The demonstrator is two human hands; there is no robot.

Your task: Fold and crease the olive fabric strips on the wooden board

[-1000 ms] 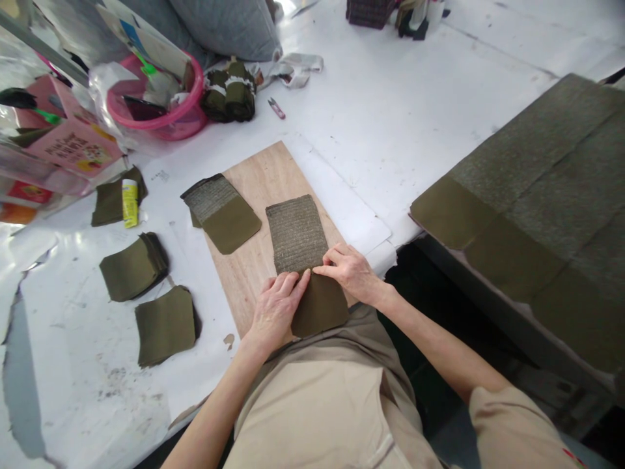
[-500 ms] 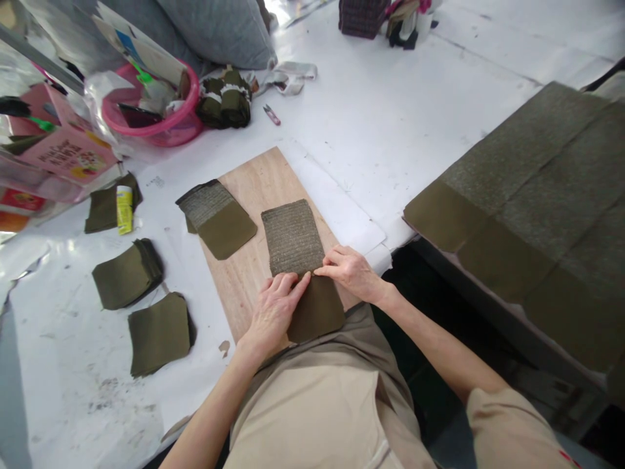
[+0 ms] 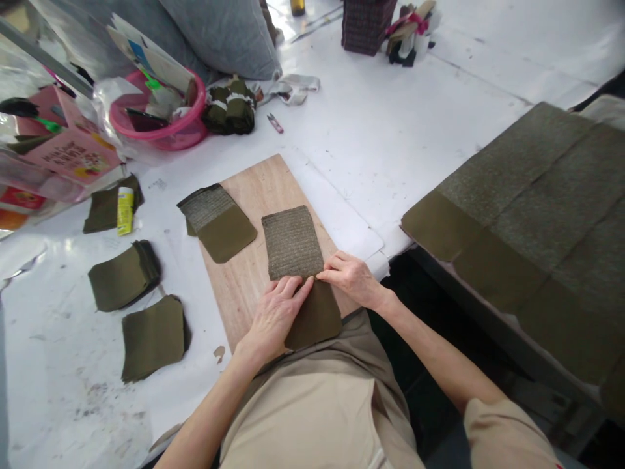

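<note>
An olive fabric piece (image 3: 315,316) with a ribbed grey-brown upper part (image 3: 291,241) lies on a wooden board (image 3: 234,303) close to my body. My left hand (image 3: 278,309) rests flat across it, fingertips along the line where the ribbed part meets the plain part. At the right end of that line my right hand (image 3: 350,279) pinches the fabric edge between thumb and fingers. What exactly sits under the fingertips is too small to make out. Farther up the board's left side lies a similar two-part piece (image 3: 227,228), overhanging the board's edge.
Stacks of olive fabric (image 3: 151,339) lie at left, one under a yellow tube (image 3: 125,210). Behind are a pink basket (image 3: 195,133), rolled olive bundles (image 3: 234,114) and small thread snips (image 3: 275,123). Large olive panels (image 3: 517,208) cover a surface at right, across a dark gap.
The view has tilted a little, so most things sit slightly lower in it. Both hands keep nearly the same place on the fabric piece.
</note>
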